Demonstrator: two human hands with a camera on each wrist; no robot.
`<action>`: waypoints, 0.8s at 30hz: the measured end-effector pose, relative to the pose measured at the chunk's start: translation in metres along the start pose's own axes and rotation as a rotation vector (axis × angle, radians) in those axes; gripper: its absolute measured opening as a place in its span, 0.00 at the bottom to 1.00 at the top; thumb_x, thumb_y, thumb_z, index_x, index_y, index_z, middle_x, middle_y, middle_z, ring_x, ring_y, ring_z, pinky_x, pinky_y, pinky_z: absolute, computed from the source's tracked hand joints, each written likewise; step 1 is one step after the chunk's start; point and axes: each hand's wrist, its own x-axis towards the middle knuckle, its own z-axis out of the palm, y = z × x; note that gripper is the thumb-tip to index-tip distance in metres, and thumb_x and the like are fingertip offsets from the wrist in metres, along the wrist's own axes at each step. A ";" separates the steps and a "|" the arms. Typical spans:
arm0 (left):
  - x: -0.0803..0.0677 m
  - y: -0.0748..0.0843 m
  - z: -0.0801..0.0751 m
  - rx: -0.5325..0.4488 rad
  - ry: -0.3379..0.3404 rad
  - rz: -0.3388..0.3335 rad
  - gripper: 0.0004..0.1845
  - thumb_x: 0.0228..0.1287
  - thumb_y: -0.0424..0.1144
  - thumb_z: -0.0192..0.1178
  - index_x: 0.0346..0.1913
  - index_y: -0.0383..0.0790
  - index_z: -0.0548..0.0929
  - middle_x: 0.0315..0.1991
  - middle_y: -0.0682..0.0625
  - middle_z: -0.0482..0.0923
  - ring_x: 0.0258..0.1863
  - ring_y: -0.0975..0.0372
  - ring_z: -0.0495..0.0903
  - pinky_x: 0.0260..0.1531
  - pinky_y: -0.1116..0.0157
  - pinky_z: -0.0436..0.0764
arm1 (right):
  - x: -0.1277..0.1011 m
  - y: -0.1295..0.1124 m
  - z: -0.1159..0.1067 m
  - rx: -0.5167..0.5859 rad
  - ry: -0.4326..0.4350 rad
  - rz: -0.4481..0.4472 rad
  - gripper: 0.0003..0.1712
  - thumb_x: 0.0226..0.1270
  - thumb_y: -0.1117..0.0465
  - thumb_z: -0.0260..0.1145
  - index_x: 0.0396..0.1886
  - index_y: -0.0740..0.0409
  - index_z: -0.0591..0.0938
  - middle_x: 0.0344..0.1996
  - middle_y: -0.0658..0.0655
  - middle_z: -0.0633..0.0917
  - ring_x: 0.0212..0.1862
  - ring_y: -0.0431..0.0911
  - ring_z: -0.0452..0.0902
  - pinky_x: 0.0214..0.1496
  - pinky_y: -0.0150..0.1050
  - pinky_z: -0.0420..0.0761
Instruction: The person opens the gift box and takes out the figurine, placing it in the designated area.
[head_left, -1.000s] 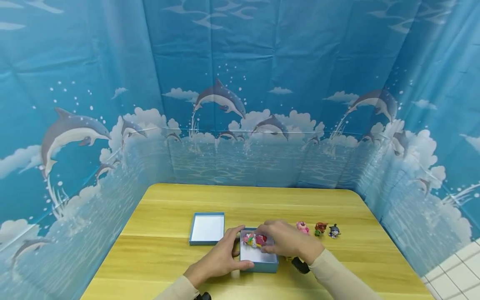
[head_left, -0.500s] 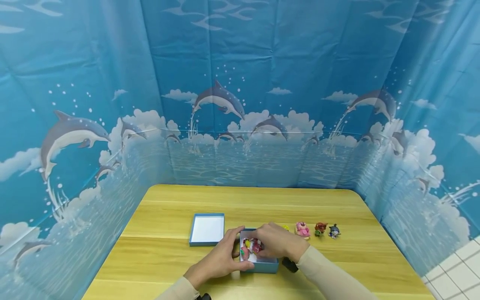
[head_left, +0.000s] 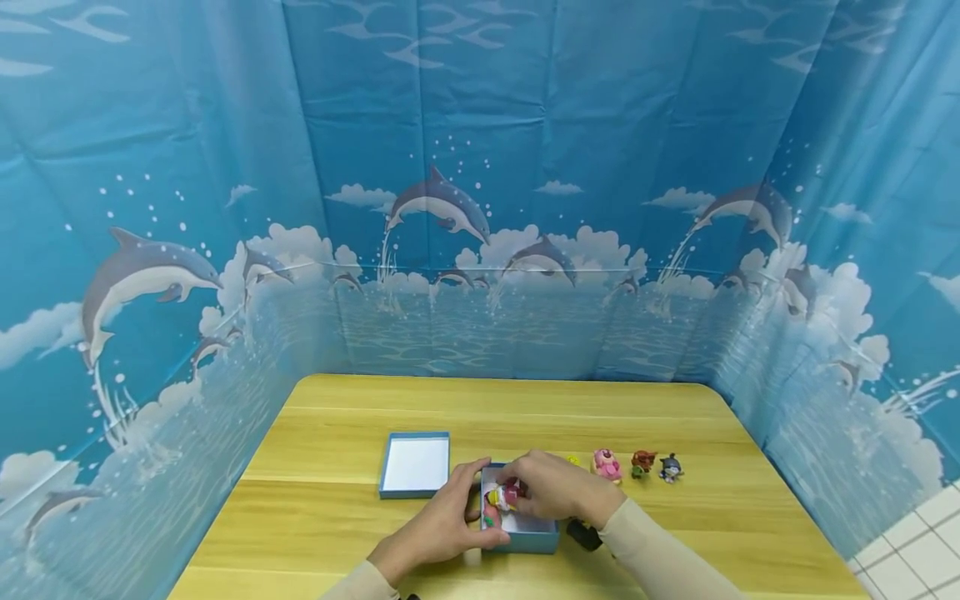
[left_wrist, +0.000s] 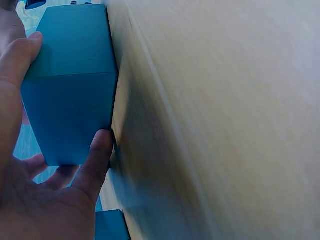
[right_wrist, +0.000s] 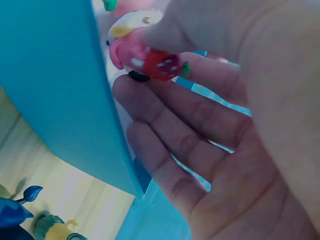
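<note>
Two hands meet at the blue box (head_left: 521,533): the left hand (head_left: 438,527) grips its near-left corner, while the right hand (head_left: 553,489) pinches a small pink toy figure (head_left: 505,496) just inside it. Right of the box, three toy figures (head_left: 639,465) stand near; the box lid (head_left: 415,464) lies left.

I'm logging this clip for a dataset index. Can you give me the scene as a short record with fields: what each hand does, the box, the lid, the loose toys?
left hand: grips the blue box by its left side
right hand: pinches a pink toy figure over the box
lid: lies open side up, left of the box
loose toys: pink, red, dark, in a row on the wooden table
</note>
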 end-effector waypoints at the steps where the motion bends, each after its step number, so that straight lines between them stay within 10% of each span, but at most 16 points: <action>1: 0.000 0.000 0.000 -0.002 -0.002 0.000 0.64 0.71 0.72 0.77 0.97 0.51 0.54 0.92 0.47 0.61 0.86 0.48 0.72 0.85 0.36 0.76 | -0.001 0.000 0.000 0.011 0.007 0.001 0.18 0.77 0.67 0.80 0.63 0.60 0.94 0.41 0.48 0.94 0.33 0.29 0.75 0.38 0.29 0.81; 8: 0.000 0.000 0.002 -0.009 -0.002 0.005 0.63 0.73 0.69 0.78 0.97 0.48 0.54 0.92 0.46 0.61 0.82 0.51 0.76 0.82 0.41 0.79 | -0.005 0.002 0.000 0.089 0.060 -0.025 0.08 0.82 0.65 0.77 0.55 0.58 0.95 0.46 0.51 0.97 0.44 0.30 0.89 0.49 0.37 0.95; 24: 0.001 0.002 -0.001 -0.004 0.000 0.012 0.62 0.74 0.67 0.79 0.96 0.47 0.54 0.92 0.45 0.61 0.83 0.51 0.76 0.81 0.41 0.80 | 0.001 0.002 -0.009 0.109 0.086 -0.016 0.04 0.85 0.62 0.77 0.44 0.52 0.93 0.34 0.46 0.94 0.33 0.28 0.82 0.38 0.27 0.84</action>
